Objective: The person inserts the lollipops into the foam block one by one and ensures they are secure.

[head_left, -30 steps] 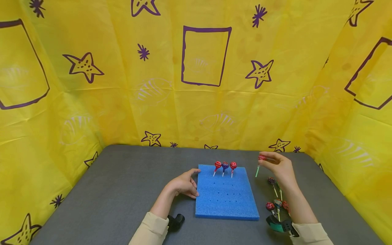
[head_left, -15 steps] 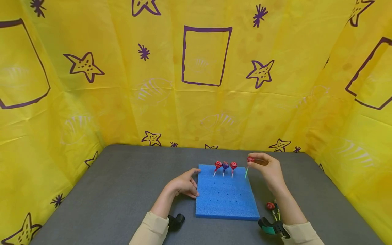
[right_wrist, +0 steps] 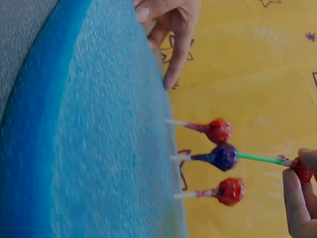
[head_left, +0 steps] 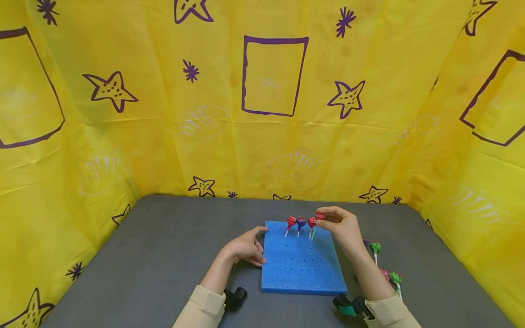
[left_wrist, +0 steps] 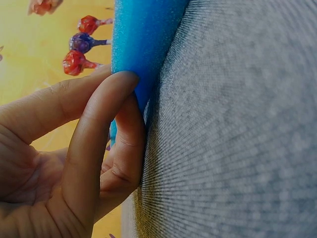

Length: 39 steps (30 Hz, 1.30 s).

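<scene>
My left hand (head_left: 246, 248) holds the left edge of a blue foam board (head_left: 303, 280); in the left wrist view its thumb and fingers (left_wrist: 81, 134) press against that edge. My right hand (head_left: 342, 228) pinches a red-wrapped lollipop (right_wrist: 301, 170) by its head, green stick pointing down. In the head view that stick hangs over the board's far right part, close beside a red lollipop (head_left: 311, 221). Another red lollipop (head_left: 291, 221) and a purple lollipop (head_left: 301, 222) stand in the far row on white sticks. Whether the green stick's tip touches the foam I cannot tell.
Rows of small holes (head_left: 302, 260) mark the board's middle and near part. On the grey table (head_left: 184, 246) to the right lie several loose lollipops, among them a green one (head_left: 395, 277), partly hidden by my right forearm. Yellow patterned cloth (head_left: 229, 150) surrounds the table.
My right hand has carried the red lollipop leftward from right of the board to above its far row. The left hand stays at the board's edge.
</scene>
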### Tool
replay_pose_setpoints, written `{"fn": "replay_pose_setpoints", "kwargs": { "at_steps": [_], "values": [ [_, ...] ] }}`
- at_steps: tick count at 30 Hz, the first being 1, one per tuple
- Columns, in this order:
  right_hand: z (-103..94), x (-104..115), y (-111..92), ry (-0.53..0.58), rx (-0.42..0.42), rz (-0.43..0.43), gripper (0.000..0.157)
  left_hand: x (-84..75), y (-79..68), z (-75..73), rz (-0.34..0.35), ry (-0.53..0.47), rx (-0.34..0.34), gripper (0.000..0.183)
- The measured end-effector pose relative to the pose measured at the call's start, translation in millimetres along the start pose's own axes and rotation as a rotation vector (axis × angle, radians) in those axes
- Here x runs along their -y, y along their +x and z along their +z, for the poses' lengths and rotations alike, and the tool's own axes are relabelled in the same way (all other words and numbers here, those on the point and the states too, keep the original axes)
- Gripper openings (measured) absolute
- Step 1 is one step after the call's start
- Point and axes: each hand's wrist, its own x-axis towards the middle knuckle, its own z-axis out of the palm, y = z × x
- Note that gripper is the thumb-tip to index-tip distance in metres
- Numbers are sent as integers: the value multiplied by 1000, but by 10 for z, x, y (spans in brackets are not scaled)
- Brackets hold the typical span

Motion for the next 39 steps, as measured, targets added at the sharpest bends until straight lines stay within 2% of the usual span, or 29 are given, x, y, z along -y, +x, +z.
{"fn": "replay_pose_setpoints", "kwargs": {
  "at_steps": [21,32,39],
  "values": [
    [406,43,-52,-21,29,14,29,-8,-12,-16,-2,-2,4,91],
    [553,-52,-70,-36,12,4,26,2,7,-10,-6,-4,-3,91],
    [631,-96,-93,-5,-8,-11,25,4,7,0,-11,9,-11,91]
  ]
}}
